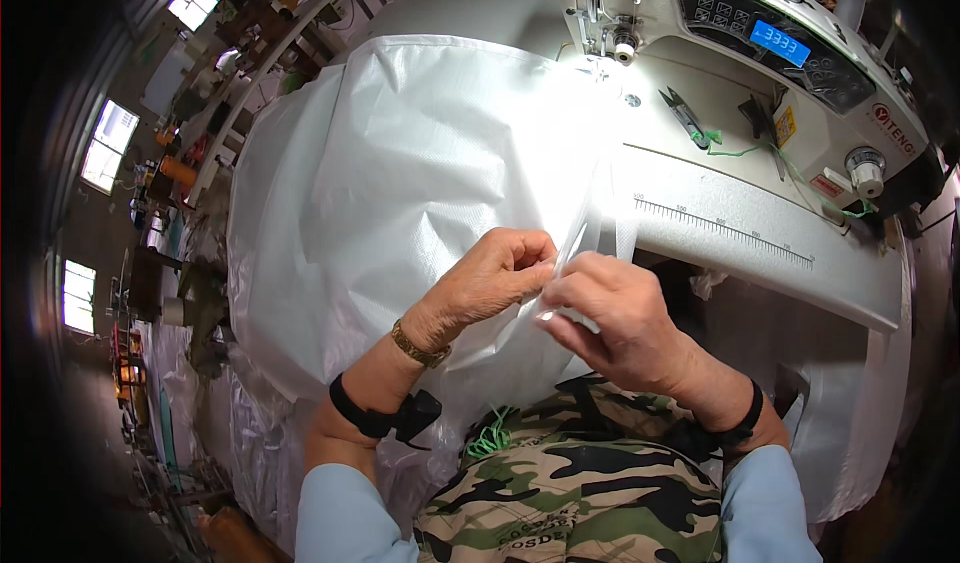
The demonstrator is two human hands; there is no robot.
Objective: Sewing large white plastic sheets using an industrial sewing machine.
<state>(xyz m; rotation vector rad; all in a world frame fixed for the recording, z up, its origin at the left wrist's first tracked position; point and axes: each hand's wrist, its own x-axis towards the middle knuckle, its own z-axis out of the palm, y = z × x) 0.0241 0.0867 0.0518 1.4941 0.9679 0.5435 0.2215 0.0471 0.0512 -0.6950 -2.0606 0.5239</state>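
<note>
White sheet [420, 143] spread over the left of the sewing table [790, 288], rumpled, its left side hanging down; its right edge runs from near the lit needle area of the sewing machine [690, 48] to the person's hands. Left hand [500, 273] — thumb and forefinger closed in a pinch on that edge. Right hand [625, 313] just beside it, fingers curled at the same edge, thumb a little apart below; slightly blurred, cannot tell whether it grips. Gold watch [420, 346] on the left wrist, black band [740, 418] on the right. On the machine bed, right of the needle: dark snips [683, 115], green thread [740, 151] trailing from near them toward a white knob [865, 171]. Blue screen [780, 43] lit above. Green thread bundle [490, 435] against the camouflage apron [580, 493].
</note>
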